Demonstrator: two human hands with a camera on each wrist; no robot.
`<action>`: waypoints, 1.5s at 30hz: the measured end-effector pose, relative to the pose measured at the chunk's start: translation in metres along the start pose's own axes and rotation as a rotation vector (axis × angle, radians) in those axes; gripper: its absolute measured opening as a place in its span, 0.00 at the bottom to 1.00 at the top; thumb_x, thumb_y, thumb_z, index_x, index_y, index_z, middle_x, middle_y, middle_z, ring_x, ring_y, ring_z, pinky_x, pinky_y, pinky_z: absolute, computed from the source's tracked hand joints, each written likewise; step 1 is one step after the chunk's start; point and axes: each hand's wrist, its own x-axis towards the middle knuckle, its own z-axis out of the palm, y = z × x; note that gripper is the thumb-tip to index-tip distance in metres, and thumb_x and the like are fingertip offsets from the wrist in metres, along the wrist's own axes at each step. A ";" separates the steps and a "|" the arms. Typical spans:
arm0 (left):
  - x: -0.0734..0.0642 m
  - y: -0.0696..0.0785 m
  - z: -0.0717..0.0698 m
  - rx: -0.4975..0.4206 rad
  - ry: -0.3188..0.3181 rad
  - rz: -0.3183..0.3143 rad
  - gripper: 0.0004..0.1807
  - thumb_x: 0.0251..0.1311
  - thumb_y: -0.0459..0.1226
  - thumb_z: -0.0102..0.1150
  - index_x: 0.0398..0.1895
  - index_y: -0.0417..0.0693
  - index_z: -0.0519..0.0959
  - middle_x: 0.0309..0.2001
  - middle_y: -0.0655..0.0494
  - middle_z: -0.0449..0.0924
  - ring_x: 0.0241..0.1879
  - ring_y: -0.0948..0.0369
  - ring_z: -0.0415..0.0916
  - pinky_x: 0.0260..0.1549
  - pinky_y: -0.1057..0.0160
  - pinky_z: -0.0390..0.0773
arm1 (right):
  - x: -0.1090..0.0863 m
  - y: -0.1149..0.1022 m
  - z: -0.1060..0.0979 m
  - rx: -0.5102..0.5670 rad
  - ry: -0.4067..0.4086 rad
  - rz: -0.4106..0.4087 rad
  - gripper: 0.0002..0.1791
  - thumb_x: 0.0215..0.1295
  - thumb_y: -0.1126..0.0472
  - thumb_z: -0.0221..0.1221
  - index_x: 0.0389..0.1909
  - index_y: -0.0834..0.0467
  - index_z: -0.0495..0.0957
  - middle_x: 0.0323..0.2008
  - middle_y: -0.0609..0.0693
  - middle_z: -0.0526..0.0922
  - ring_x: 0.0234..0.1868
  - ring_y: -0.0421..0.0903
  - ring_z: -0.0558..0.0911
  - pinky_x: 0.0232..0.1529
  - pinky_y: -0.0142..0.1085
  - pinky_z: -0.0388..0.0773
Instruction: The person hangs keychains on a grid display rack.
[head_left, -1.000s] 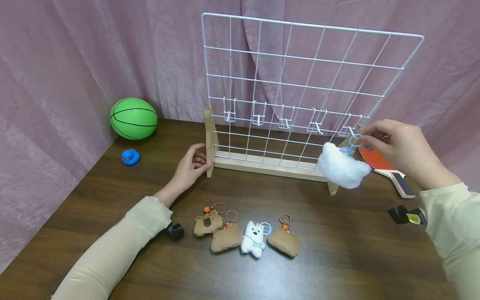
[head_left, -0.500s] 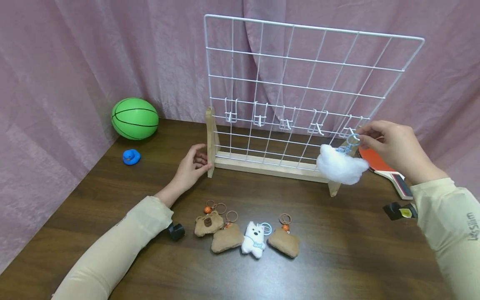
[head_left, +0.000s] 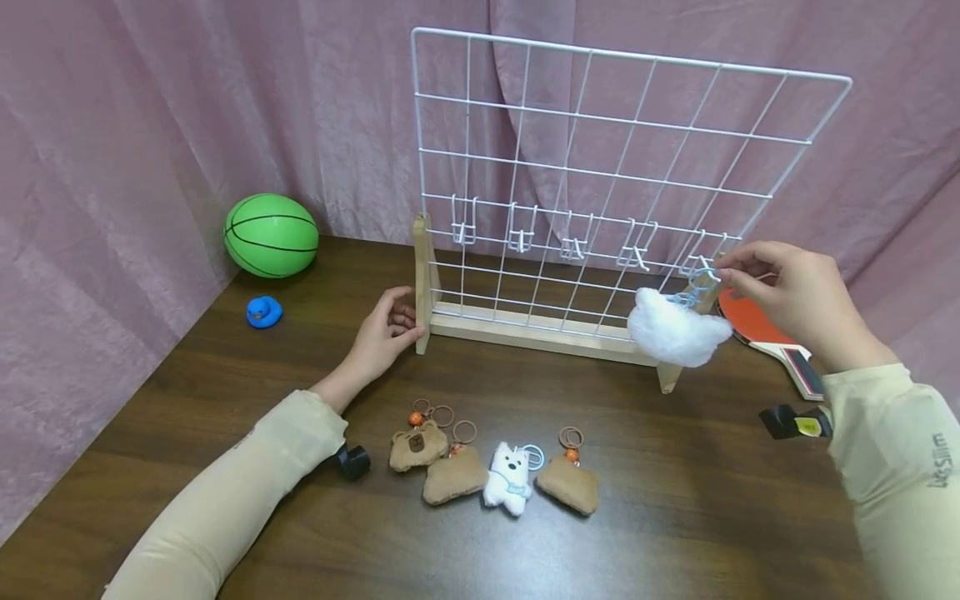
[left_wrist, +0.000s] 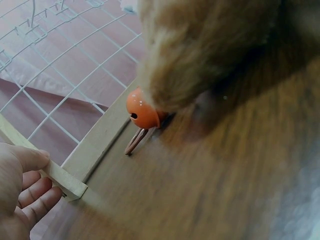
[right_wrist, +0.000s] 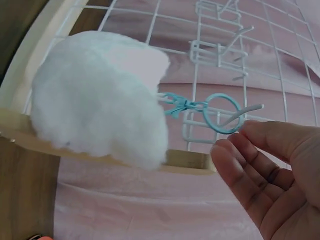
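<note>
White plush keychain [head_left: 677,333] suspended by blue ring [right_wrist: 219,95]; ring pinched by right hand [head_left: 797,298] around end hook [right_wrist: 251,108]; wooden stand [head_left: 422,279] gripped between thumb and fingers of left hand [head_left: 384,331].

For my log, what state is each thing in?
Right hand: pinching the blue ring
Blue ring: apparently around the rightmost hook
White fluffy keychain: hanging above the table
Left hand: holding the wooden post
Wire rack: upright
Other four hooks: bare
White bear keychain: lying face up
Three brown keychains: lying
Paddle: red side up
Blue duck: upright
Green ball: inflated
</note>
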 end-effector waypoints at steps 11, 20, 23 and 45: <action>-0.001 0.000 0.001 0.005 0.001 0.010 0.34 0.58 0.27 0.62 0.67 0.39 0.60 0.46 0.35 0.73 0.44 0.47 0.75 0.37 0.79 0.74 | -0.013 -0.012 -0.007 0.059 0.098 -0.006 0.10 0.62 0.60 0.64 0.43 0.55 0.83 0.26 0.17 0.75 0.24 0.17 0.74 0.27 0.16 0.66; -0.001 0.000 -0.001 0.004 0.013 0.029 0.33 0.57 0.25 0.62 0.66 0.38 0.60 0.44 0.35 0.74 0.42 0.50 0.75 0.36 0.80 0.75 | -0.034 -0.032 0.000 0.056 0.207 -0.189 0.10 0.57 0.69 0.65 0.40 0.59 0.84 0.36 0.13 0.71 0.30 0.13 0.70 0.34 0.09 0.67; 0.000 -0.001 -0.001 0.010 0.015 0.033 0.33 0.57 0.25 0.61 0.66 0.38 0.60 0.44 0.35 0.74 0.42 0.51 0.75 0.36 0.80 0.75 | -0.040 -0.035 0.006 0.063 0.208 -0.236 0.12 0.54 0.72 0.66 0.40 0.60 0.83 0.37 0.14 0.72 0.32 0.15 0.71 0.34 0.09 0.68; -0.001 0.001 0.000 0.003 0.005 0.022 0.34 0.58 0.26 0.62 0.66 0.41 0.60 0.45 0.36 0.73 0.43 0.47 0.75 0.36 0.80 0.74 | -0.075 -0.040 0.068 0.143 0.024 -0.359 0.19 0.47 0.75 0.69 0.38 0.52 0.82 0.33 0.41 0.83 0.31 0.25 0.76 0.33 0.17 0.73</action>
